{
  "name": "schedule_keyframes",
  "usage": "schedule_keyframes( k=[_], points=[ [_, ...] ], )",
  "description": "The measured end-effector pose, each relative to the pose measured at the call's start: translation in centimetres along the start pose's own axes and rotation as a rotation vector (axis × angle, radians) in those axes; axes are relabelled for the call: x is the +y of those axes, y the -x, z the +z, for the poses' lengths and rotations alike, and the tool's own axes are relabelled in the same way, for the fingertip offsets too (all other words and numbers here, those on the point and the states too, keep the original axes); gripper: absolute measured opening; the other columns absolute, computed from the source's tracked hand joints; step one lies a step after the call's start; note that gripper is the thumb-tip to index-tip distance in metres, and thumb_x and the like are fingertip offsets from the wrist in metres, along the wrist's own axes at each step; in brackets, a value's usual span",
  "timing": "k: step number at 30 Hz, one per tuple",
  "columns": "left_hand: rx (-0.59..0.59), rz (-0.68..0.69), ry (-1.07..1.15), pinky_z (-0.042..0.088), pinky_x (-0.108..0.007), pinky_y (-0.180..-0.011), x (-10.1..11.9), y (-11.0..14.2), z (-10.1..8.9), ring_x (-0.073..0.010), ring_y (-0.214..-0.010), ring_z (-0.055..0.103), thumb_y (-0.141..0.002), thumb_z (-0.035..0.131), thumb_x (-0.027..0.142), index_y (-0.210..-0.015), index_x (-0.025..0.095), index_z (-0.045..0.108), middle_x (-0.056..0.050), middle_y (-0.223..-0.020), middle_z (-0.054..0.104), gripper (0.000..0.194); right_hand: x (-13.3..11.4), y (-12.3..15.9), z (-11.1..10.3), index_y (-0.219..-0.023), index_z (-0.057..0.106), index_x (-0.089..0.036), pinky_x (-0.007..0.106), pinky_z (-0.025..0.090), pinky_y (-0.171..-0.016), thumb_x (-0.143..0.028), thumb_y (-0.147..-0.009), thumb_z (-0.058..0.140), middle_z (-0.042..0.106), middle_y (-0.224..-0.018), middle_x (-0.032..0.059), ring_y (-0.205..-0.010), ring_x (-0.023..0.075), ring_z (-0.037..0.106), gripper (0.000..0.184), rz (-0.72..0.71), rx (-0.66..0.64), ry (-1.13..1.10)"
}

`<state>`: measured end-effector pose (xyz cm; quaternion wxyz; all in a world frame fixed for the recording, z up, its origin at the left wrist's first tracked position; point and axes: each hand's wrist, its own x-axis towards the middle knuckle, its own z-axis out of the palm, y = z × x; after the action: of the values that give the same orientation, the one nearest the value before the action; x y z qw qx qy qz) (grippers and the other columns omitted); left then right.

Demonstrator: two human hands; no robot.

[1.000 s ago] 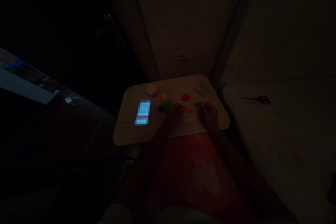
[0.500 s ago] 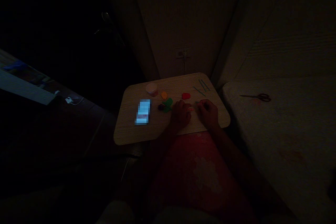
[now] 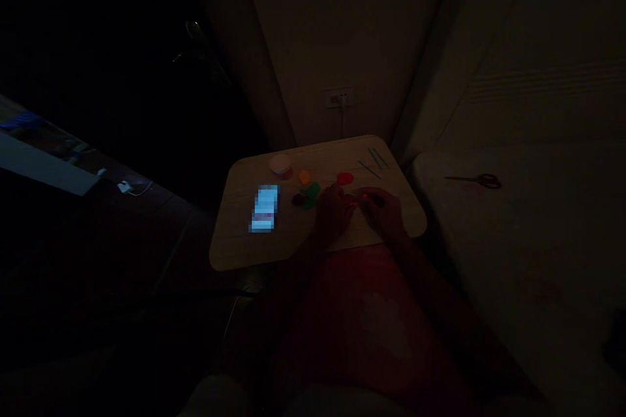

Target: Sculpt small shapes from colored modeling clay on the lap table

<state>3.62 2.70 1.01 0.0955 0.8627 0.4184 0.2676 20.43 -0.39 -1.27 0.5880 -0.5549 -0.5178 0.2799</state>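
My left hand (image 3: 333,214) rests low over the small table (image 3: 235,244), its fingers curled around a small red piece (image 3: 353,205) that looks like modelling clay. Close beside it on the right, my right hand (image 3: 384,212) is closed in a pinch. A spot of red shows at its fingertips, but what it holds is too dark to make out. Just beyond the hands lies a larger red lump (image 3: 345,178). Left of my left hand are a green lump (image 3: 311,194), a dark purple lump (image 3: 298,199) and an orange lump (image 3: 304,176).
A lit phone (image 3: 265,208) lies at the table's left, with a lidded tub (image 3: 281,166) behind it. Thin green sticks (image 3: 377,158) lie at the back right. Scissors (image 3: 482,180) rest on the pale surface to the right. A wall socket (image 3: 338,98) holds a plug.
My right hand has moved left, bringing its fingertips up to my left hand. The left hand has stayed nearly in place. The view has shifted slightly.
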Motion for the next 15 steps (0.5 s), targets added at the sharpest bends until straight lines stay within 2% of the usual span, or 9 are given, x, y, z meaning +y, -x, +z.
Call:
schedule_keyframes(
  k=[5,8,12,15],
  points=[
    [0.093,-0.007,0.014,0.042,-0.041,-0.092,-0.69,0.39,0.23,-0.0263,-0.101,0.050,-0.102,0.051,0.036,-0.106,0.018,0.073,-0.011,-0.107,0.053,0.029,-0.14,0.09,-0.01,-0.090,0.078,-0.020,0.035,0.055,-0.077,-0.037,-0.085,0.068,0.079,-0.088,0.0074,-0.080,0.0219,0.070,0.021,0.037,-0.013,-0.008],
    [0.110,-0.010,0.019,0.042,-0.040,-0.091,-0.79,0.44,0.20,-0.0258,-0.100,0.051,-0.102,0.051,0.037,-0.107,0.018,0.073,-0.011,-0.106,0.053,0.029,-0.29,0.04,-0.14,-0.089,0.079,-0.021,0.036,0.055,-0.078,-0.039,-0.088,0.065,0.079,-0.087,0.0068,-0.081,0.0224,0.070,0.023,0.013,-0.033,0.024],
    [0.099,-0.019,0.021,0.042,-0.040,-0.092,-0.64,0.43,-0.03,-0.0261,-0.102,0.051,-0.102,0.051,0.036,-0.110,0.017,0.072,-0.011,-0.108,0.053,0.029,-0.29,-0.06,-0.21,-0.091,0.080,-0.022,0.038,0.055,-0.085,-0.038,-0.088,0.066,0.079,-0.095,0.0075,-0.090,0.0235,0.071,0.022,-0.079,-0.067,0.055],
    [0.101,-0.030,0.012,0.041,-0.042,-0.093,-0.52,0.44,-0.16,-0.0271,-0.103,0.051,-0.102,0.051,0.036,-0.109,0.017,0.072,-0.012,-0.110,0.054,0.029,-0.04,-0.05,-0.08,-0.105,0.078,-0.022,0.039,0.055,-0.087,-0.037,-0.090,0.065,0.079,-0.105,0.0088,-0.095,0.0233,0.072,0.025,-0.094,-0.111,0.053]
  ],
)
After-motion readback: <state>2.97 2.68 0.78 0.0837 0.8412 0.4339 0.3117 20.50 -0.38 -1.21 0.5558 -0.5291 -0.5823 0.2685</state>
